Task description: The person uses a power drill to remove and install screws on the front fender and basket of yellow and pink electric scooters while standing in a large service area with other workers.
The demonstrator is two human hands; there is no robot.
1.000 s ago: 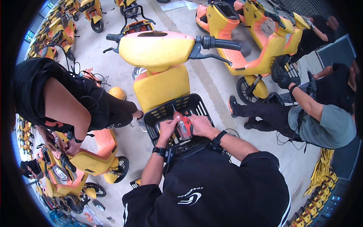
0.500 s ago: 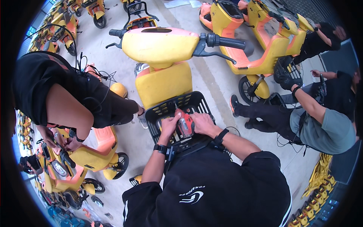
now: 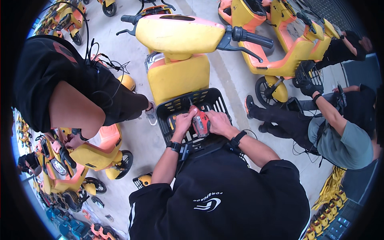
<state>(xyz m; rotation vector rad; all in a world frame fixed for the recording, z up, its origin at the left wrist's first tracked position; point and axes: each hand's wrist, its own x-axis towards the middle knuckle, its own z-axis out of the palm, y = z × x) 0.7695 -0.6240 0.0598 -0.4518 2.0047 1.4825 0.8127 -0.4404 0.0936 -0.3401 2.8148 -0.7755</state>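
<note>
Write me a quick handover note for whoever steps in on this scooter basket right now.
Left hand: on the red power driver, beside the right hand.
Right hand: gripping the driver, its bit pointing down into the black basket.
Basket sits in front of the yellow scooter, under both hands.
Done: driver placed in the basket. Whether any screw is tight cannot be told.
Left: finish fastening, check the basket.

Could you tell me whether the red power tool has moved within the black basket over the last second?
No. The red power tool sits at the same spot in the black basket, both hands on it.
</note>
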